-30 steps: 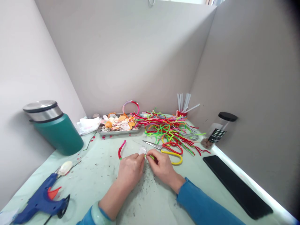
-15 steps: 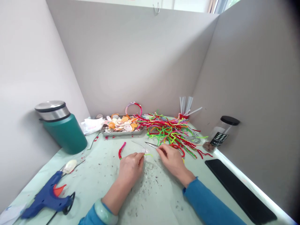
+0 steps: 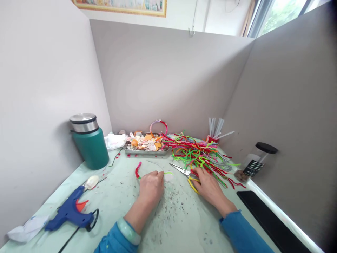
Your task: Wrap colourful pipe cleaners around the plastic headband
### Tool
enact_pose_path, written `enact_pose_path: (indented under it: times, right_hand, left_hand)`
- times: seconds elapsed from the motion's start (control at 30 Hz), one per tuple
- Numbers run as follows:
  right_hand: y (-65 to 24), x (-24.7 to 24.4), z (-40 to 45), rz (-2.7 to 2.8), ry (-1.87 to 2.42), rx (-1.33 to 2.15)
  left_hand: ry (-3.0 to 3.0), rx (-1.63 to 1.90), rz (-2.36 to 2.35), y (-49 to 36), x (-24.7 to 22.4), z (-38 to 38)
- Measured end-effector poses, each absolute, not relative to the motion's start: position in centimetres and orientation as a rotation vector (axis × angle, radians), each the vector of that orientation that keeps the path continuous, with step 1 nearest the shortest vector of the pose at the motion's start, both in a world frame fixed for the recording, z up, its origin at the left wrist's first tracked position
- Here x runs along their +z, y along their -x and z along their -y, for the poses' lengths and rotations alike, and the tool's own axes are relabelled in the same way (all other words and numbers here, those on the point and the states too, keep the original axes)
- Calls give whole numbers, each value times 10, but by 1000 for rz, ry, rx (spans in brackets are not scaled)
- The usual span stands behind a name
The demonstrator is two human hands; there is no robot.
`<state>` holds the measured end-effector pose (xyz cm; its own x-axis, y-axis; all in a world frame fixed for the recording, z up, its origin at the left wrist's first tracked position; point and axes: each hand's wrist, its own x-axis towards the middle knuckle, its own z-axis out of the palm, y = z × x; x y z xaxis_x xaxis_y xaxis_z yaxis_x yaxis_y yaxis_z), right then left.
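My left hand [image 3: 151, 188] is closed in a pinch around a thin grey wire [image 3: 157, 163], part of which is wrapped in pipe cleaner. The wrapped red and pink end [image 3: 137, 170] sticks out to the left of my fist, with a bit of green beside my knuckles. A yellow-green pipe cleaner tip [image 3: 169, 173] pokes out on the right side of my fingertips. My right hand [image 3: 210, 188] lies over the red and yellow handles of the scissors [image 3: 181, 169], fingers closed around them. The blades point left, slightly parted, toward my left hand.
A heap of colourful pipe cleaners [image 3: 195, 149] lies behind the scissors. Further left stand a metal tray [image 3: 146, 152] of shells, a wrapped hoop [image 3: 166, 127] and a green bottle [image 3: 92, 149]. A blue glue gun [image 3: 71, 211] rests at left; a jar [image 3: 254, 165] and black strip [image 3: 268, 218] at right.
My right hand has shifted from the blades back to the handles of the scissors. My left hand keeps its pinch on the wire. The view has tilted up and swung slightly left.
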<state>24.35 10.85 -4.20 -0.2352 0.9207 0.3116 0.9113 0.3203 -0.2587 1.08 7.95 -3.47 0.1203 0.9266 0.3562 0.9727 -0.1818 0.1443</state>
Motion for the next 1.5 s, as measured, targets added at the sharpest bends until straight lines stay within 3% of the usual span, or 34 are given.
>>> enact_pose_path:
  times: [0.2, 0.4, 1.5]
  right_hand:
    - [-245, -37, -110, 2100, 1363, 297]
    - [-241, -32, -104, 2219, 1266, 343]
    - [-236, -46, -103, 2460, 1316, -108]
  left_hand:
    - [2221, -502, 1973, -5, -37, -85]
    - [2164, -502, 2041, -3, -40, -90]
    - [2074, -535, 2105, -1, -38, -95]
